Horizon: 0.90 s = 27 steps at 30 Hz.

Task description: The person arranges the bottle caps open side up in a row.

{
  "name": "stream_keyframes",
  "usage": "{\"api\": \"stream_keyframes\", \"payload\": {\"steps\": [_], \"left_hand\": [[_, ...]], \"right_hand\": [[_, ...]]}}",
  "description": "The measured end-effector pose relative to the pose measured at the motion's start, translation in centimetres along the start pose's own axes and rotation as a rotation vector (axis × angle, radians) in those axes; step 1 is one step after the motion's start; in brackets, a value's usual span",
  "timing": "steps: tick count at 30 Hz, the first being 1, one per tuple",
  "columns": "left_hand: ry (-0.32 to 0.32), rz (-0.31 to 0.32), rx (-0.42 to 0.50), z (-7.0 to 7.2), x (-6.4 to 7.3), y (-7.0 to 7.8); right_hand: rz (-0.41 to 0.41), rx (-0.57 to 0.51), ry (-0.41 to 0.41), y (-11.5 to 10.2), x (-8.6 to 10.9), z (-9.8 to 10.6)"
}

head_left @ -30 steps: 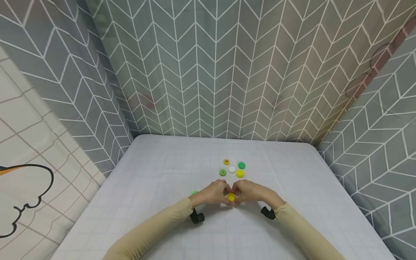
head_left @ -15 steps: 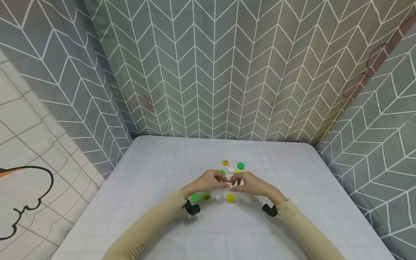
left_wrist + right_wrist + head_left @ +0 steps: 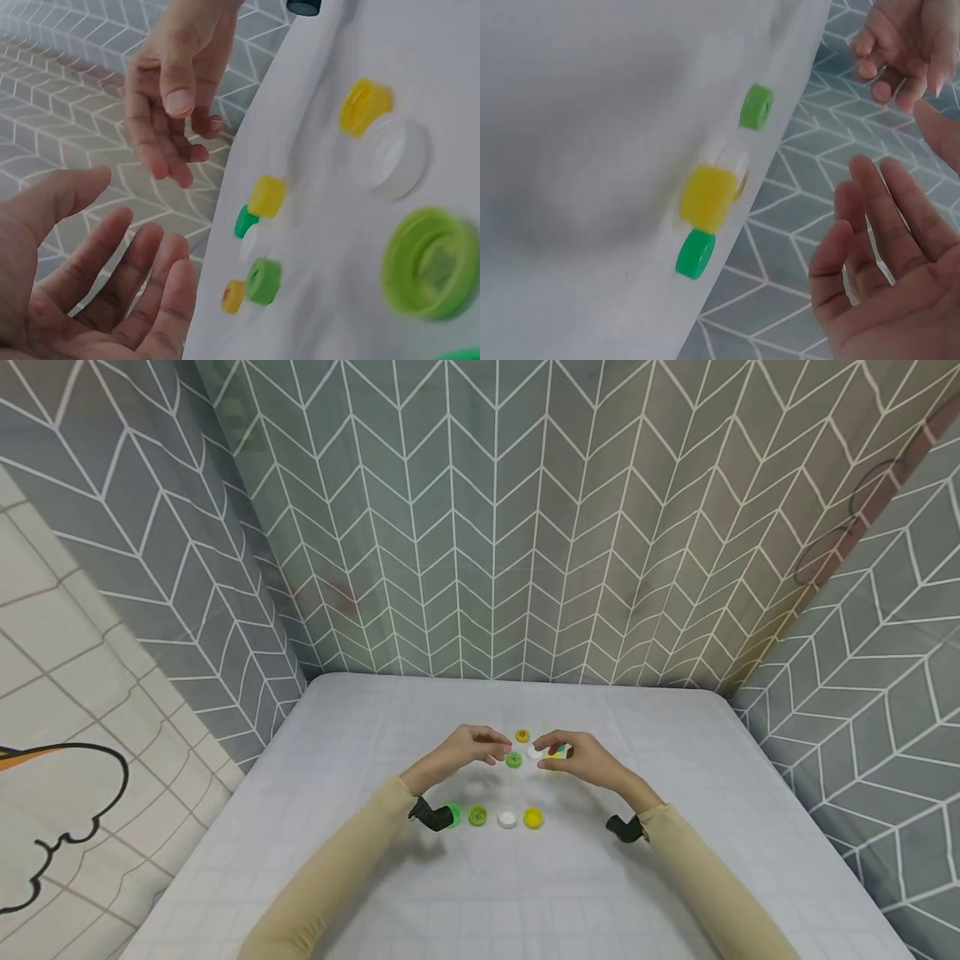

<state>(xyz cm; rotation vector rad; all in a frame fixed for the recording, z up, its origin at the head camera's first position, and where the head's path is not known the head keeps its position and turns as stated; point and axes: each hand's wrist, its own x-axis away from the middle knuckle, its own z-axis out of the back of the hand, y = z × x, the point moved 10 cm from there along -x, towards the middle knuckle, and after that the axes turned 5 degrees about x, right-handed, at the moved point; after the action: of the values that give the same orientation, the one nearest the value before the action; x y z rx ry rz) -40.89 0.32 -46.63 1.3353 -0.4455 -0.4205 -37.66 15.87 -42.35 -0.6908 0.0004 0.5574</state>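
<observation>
My left hand hovers above the table, left of the far group of bottle caps; its fingers are relaxed and hold nothing. Opposite it, my right hand hangs over the group's right side with loosely bent, bare fingers. The group has an orange cap, a light green cap, a white cap, a yellow cap and a dark green cap. My right hand partly covers the last two in the head view. Both palms look uncurled in the wrist views.
Closer to me lies a row with a bright green cap, a yellow-green cap, a white cap and a yellow cap. A white cloth covers the table. Patterned curtains stand behind and beside it.
Both hands have left the near yellow cap, which now lies in the row. They have moved away from me toward the far group and spread apart.
</observation>
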Motion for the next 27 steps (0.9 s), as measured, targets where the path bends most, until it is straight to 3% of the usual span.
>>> {"api": "stream_keyframes", "payload": {"steps": [6,13,20,27], "left_hand": [[0.032,-0.027,0.025,1.9,-0.8,0.6],[0.050,0.001,-0.076,3.4,-2.0,-0.5],[0.067,-0.017,-0.230,3.6,-3.3,-1.3],[0.073,0.017,-0.283,2.5,-4.0,-2.0]], "right_hand": [[-0.033,0.006,0.059,1.6,-1.3,1.1],[-0.031,-0.007,0.016,2.0,-2.6,0.2],[-0.023,0.010,-0.055,2.3,-3.9,-1.9],[0.011,0.052,-0.079,2.1,-4.8,-3.2]]}}
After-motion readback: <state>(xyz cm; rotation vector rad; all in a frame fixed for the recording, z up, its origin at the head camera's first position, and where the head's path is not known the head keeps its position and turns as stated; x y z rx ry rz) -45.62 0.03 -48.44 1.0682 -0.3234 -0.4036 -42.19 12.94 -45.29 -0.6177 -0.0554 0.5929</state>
